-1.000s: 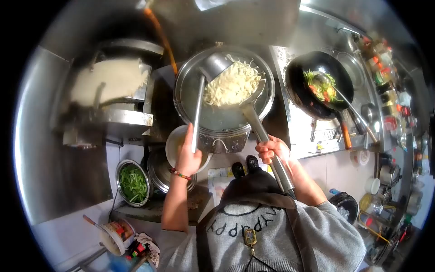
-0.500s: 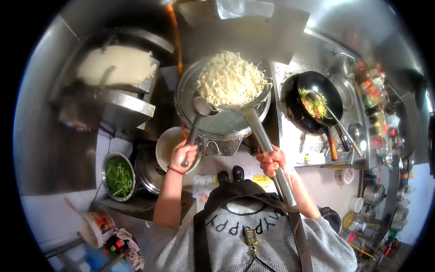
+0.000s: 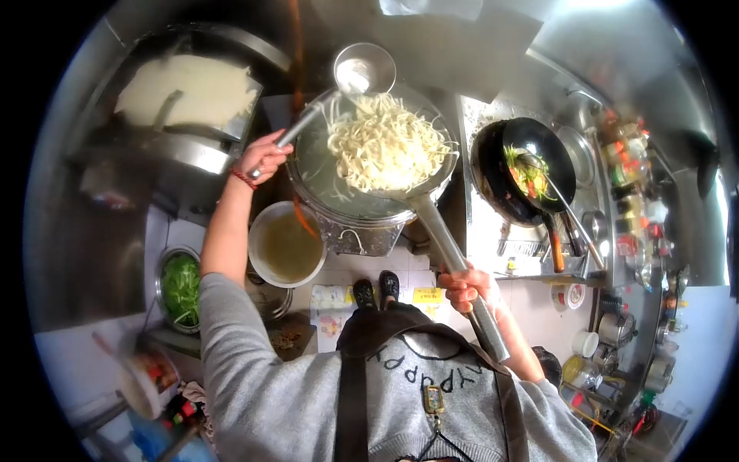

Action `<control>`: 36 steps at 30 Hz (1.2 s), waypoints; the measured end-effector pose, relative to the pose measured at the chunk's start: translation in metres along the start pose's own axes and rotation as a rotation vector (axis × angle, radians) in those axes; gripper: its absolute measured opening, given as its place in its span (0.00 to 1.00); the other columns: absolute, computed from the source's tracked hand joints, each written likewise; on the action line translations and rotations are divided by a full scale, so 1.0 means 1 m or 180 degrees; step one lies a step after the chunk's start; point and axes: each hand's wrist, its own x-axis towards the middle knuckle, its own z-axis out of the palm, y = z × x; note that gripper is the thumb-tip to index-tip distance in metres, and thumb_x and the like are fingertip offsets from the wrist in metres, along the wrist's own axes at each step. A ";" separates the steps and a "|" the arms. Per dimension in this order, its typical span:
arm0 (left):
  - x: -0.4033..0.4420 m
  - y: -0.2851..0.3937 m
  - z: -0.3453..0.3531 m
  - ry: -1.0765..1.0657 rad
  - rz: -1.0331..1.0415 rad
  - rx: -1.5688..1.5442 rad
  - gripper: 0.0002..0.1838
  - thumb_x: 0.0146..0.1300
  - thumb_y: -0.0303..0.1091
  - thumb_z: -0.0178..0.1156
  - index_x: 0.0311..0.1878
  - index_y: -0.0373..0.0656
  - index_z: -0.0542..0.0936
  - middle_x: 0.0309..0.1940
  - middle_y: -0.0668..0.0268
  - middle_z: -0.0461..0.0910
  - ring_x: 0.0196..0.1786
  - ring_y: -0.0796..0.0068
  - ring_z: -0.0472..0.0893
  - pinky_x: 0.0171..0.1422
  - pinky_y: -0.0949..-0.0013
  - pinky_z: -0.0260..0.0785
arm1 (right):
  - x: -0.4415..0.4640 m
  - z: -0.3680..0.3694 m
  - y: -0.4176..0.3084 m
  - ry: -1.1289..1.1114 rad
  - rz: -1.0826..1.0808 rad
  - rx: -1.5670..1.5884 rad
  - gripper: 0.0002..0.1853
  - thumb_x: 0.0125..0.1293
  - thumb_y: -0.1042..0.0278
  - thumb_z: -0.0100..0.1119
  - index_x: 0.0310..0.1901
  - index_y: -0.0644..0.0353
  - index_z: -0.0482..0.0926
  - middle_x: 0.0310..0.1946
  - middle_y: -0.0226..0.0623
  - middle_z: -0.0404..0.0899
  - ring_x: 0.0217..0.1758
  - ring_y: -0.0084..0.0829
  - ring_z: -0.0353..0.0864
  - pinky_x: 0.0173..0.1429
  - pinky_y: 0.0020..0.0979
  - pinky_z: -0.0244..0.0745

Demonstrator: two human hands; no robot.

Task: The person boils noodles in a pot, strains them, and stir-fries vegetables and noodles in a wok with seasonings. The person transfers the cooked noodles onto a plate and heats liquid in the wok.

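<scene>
Pale noodles point(image 3: 389, 146) lie heaped in a wide strainer, with some strands hanging over its edge. My right hand point(image 3: 469, 289) is wrapped round the strainer's thick metal handle point(image 3: 443, 235). Under the strainer stands a large round pot point(image 3: 315, 185) of cloudy liquid. My left hand point(image 3: 265, 156), with a red bracelet at the wrist, is closed on the handle of a metal ladle point(image 3: 365, 69). The ladle's bowl is beyond the noodles, above the pot's far edge, with its round opening in view.
On the right a black wok point(image 3: 539, 165) holds sliced vegetables and a ladle. A bowl of yellowish liquid point(image 3: 289, 245) stands below the pot, and a bowl of green leaves point(image 3: 182, 289) is at lower left. Pale sheet-like food point(image 3: 185, 92) lies at upper left. Seasoning containers point(image 3: 635, 200) line the right.
My left hand has moved left and up, carrying the ladle from the near side of the noodles to their far side. The strainer, loaded with noodles, stays above the pot.
</scene>
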 end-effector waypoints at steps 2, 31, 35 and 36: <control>-0.011 0.014 0.022 -0.0118 -0.0061 0.0390 0.32 0.58 0.20 0.50 0.68 0.38 0.55 0.35 0.63 0.69 0.19 0.90 0.63 0.13 0.88 0.56 | 0.006 -0.002 -0.003 -0.0007 0.0078 0.0068 0.08 0.62 0.77 0.50 0.43 0.64 0.66 0.23 0.28 0.62 0.16 0.13 0.60 0.16 0.18 0.63; -0.094 -0.174 0.197 0.0741 -0.0525 -0.2341 0.06 0.65 0.24 0.46 0.36 0.30 0.70 0.16 0.73 0.64 0.14 0.87 0.63 0.14 0.84 0.57 | 0.010 0.030 0.009 -0.0547 -0.0252 0.0307 0.11 0.63 0.76 0.49 0.46 0.68 0.67 0.23 0.28 0.61 0.16 0.14 0.62 0.16 0.20 0.66; -0.079 -0.151 0.235 0.0338 -0.0302 -0.2294 0.06 0.65 0.20 0.43 0.39 0.27 0.69 0.19 0.69 0.66 0.17 0.85 0.64 0.16 0.85 0.62 | -0.017 0.023 0.016 -0.0538 -0.0273 0.0375 0.09 0.62 0.76 0.52 0.44 0.65 0.68 0.22 0.28 0.61 0.15 0.14 0.59 0.15 0.21 0.64; -0.083 -0.153 0.234 0.0105 -0.0179 -0.2328 0.20 0.65 0.18 0.40 0.60 0.20 0.57 0.33 0.60 0.64 0.21 0.84 0.66 0.17 0.82 0.66 | -0.023 0.015 0.019 -0.0681 -0.0207 0.0502 0.10 0.62 0.76 0.52 0.45 0.64 0.67 0.23 0.28 0.62 0.15 0.14 0.60 0.16 0.22 0.65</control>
